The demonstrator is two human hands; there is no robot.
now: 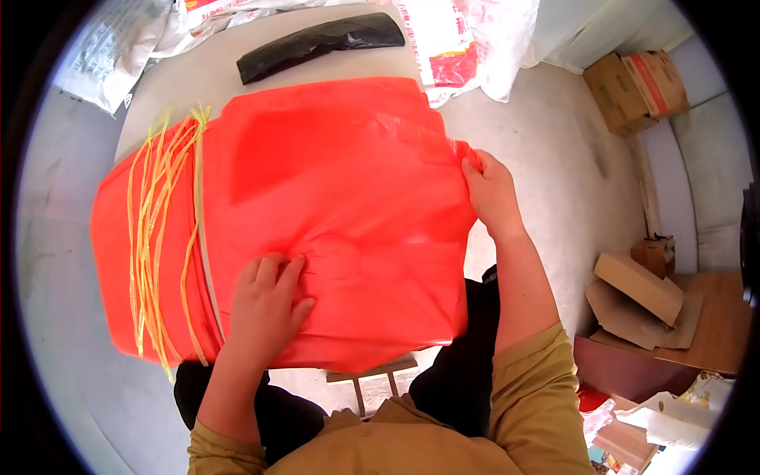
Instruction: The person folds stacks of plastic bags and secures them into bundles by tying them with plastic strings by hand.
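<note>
A wide stack of red plastic bags (340, 182) covers most of the table in front of me. My left hand (269, 305) rests on its near part, fingers spread and thumb apart, pressing lightly creased plastic. At the right side, my right hand (492, 190) is closed on the edge of a red plastic bag, the plastic bunched at the thumb. Several yellow ties (154, 237) lie loosely across the left part of the red plastic. A pale strip (203, 222) runs along the seam beside them.
A black folded plastic bundle (324, 43) lies on the far side of the table (214, 59). White printed sacks (467, 47) stand behind. Cardboard boxes (633, 91) sit at the far right, and opened cardboard (641, 301) lies on a brown surface nearer me. A wooden stool (372, 372) shows below.
</note>
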